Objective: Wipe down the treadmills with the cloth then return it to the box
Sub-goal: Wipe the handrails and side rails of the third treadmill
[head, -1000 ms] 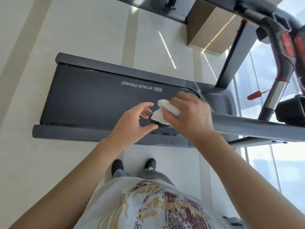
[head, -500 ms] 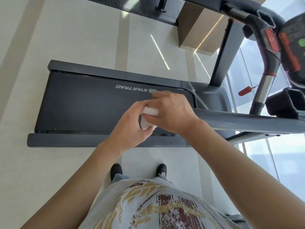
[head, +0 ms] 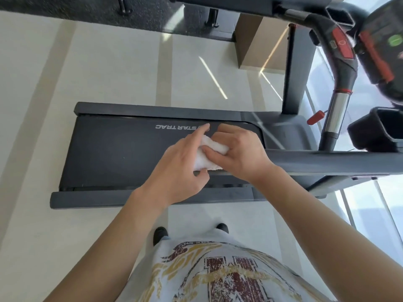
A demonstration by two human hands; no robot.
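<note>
A small white cloth (head: 205,156) is bunched between both my hands, in the air above the dark treadmill (head: 122,149) with its belt marked STAR TRAC. My left hand (head: 181,168) holds the cloth from the left, index finger stretched out and thumb under the cloth. My right hand (head: 237,153) grips it from the right with the thumb pressed into the fabric. Most of the cloth is hidden by my fingers. The near handrail (head: 331,162) runs right from under my right wrist.
The treadmill console (head: 383,53) and red-marked handle (head: 342,44) rise at the top right. A brown cardboard box (head: 257,46) stands on the floor beyond the treadmill. Glass wall panels lie to the right. My feet stand on pale floor beside the deck's near rail (head: 91,198).
My left hand has come in from beside the cloth and now holds it together with my right. The view has shifted, showing more of the console.
</note>
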